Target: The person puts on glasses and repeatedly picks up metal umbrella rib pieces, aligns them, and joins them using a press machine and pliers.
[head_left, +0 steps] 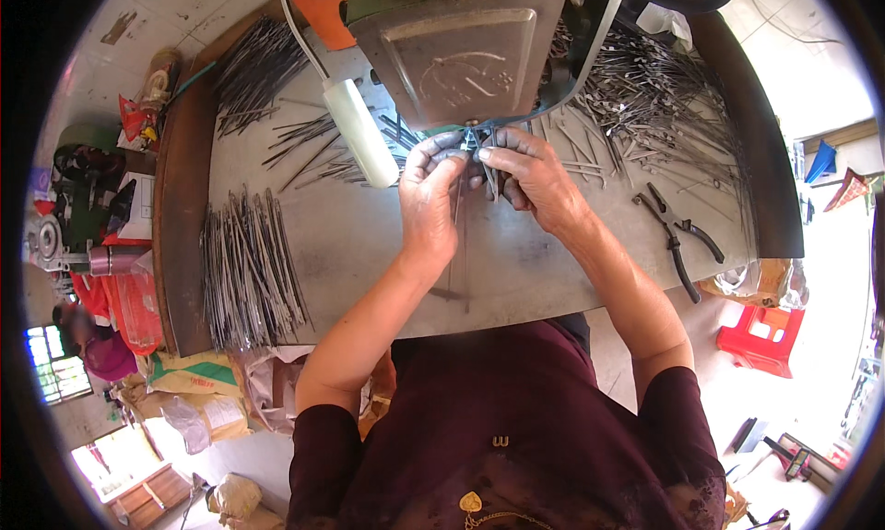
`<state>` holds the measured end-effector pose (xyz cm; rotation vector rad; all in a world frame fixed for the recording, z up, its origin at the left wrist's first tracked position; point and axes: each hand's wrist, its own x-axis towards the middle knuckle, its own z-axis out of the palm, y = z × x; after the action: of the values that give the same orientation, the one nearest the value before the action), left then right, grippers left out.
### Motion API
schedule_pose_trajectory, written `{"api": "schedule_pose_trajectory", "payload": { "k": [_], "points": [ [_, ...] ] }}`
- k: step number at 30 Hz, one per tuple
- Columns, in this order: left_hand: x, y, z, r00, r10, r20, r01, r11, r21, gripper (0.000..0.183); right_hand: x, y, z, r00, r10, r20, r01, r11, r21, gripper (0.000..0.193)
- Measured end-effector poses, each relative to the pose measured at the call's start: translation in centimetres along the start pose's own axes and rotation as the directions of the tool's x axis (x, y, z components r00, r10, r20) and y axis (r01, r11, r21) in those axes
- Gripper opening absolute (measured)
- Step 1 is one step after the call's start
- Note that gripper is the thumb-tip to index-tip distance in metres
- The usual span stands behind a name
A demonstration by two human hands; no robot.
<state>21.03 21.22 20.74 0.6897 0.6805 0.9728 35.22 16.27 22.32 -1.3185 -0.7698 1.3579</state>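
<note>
Both hands meet at the lower edge of a green-and-grey machine head [458, 64] over a metal-topped table [406, 295]. My left hand [431, 180] is closed, its thumb and fingers pinching the top of a thin metal rod [458, 203] that hangs down toward me. Close beside it my right hand [536, 175] is closed around a few short, dark metal rods [491, 175], their ends pointing down. The fingertips of the two hands nearly touch. The machine's working point is mostly hidden behind the fingers.
A white tubular lamp [361, 134] hangs just left of my left hand. Bundled rods [253, 276] lie at the near left, more rods [263, 74] at the far left, and a tangled heap [650, 92] at the far right. Pliers [680, 230] rest on the right. A red stool [761, 336] stands beyond.
</note>
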Motion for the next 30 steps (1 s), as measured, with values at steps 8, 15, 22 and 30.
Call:
{"api": "schedule_pose_trajectory", "payload": {
  "k": [8, 15, 22, 30],
  "points": [
    [-0.6, 0.6, 0.1, 1.0, 0.021, 0.008, -0.023, 0.954, 0.298, 0.019, -0.1, -0.4, 0.9, 0.987, -0.134, -0.09, 0.124, 0.986, -0.11, 0.017],
    [0.6, 0.2, -0.6, 0.999, 0.042, -0.031, -0.032, 0.96, 0.278, 0.018, -2.0, 0.2, 1.6, 0.984, -0.138, -0.113, 0.092, 0.934, -0.345, 0.021],
    [0.5, 0.4, 0.0, 0.998, 0.058, -0.017, -0.052, 0.971, 0.234, 0.024, -2.0, 0.2, 1.8, 0.968, -0.202, -0.146, 0.128, 0.906, -0.404, 0.019],
    [0.7, 0.2, 0.2, 0.998, 0.069, -0.009, -0.065, 0.973, 0.223, 0.025, -2.1, 0.5, 2.3, 0.953, -0.236, -0.192, 0.144, 0.906, -0.398, 0.017]
  ]
}}
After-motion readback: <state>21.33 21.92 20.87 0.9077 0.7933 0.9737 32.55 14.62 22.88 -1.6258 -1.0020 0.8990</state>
